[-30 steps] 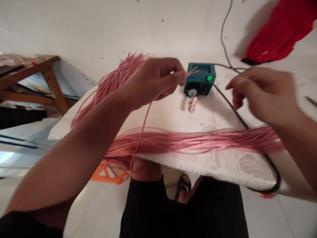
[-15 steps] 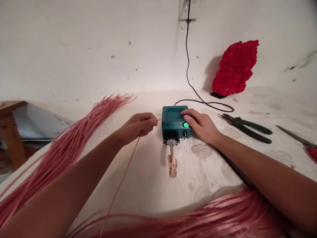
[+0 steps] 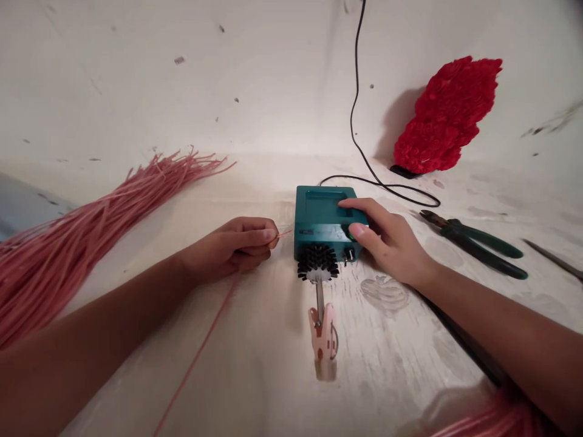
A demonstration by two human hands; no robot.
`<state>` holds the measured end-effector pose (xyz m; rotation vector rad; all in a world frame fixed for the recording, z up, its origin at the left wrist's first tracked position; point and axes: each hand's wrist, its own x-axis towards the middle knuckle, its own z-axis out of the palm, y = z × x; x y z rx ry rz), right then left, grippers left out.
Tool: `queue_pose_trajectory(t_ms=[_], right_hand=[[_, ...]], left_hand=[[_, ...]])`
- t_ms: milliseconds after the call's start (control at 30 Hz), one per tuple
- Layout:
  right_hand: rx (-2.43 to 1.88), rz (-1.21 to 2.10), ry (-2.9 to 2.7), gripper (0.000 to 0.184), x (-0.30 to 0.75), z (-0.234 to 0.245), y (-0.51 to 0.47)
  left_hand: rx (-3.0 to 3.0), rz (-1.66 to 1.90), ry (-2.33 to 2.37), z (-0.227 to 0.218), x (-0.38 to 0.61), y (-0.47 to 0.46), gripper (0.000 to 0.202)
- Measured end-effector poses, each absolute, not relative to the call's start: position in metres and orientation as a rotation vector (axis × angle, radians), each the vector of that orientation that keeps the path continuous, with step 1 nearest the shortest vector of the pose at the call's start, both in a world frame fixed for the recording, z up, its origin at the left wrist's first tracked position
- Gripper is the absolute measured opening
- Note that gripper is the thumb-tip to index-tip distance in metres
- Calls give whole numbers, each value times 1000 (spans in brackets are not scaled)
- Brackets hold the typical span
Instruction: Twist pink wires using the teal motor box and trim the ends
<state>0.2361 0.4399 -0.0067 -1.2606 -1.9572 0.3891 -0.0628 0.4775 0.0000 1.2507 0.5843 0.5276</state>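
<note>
My left hand (image 3: 230, 246) is shut on a single pink wire (image 3: 200, 364), whose thin orange-tipped end (image 3: 285, 233) pokes out toward a teal box (image 3: 319, 212). My right hand (image 3: 387, 240) rests on the box's front corner, with the fingers spread over its top and hiding the green light. Below the box, a black bristled heat sink (image 3: 317, 262) sits on a metal rod ending in a pink clip (image 3: 322, 331). A large bundle of pink wires (image 3: 91, 224) lies left of my left hand, and more pink wires (image 3: 501, 419) lie at the bottom right.
Green-handled pliers (image 3: 473, 249) and a thin blade (image 3: 553, 260) lie to the right on the scarred white table (image 3: 392, 346). A black cable (image 3: 364, 139) runs up the wall behind the box. A red ruffled object (image 3: 446, 115) stands against the wall.
The view has swung from tilted to level. My right hand has come down from the air onto the box, and my left hand has stayed shut on the wire.
</note>
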Motion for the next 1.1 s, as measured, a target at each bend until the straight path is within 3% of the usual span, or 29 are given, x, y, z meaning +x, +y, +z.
queue_pose_trajectory(t_ms=[467,1100], right_hand=[[-1286,346,-1944,49,234,-7,436],[-1294,199,-1981,50,233,-6,437]], left_hand=[[1301,482,544,-1,-61,481,19],[1497,450,707,4,-61,472,26]])
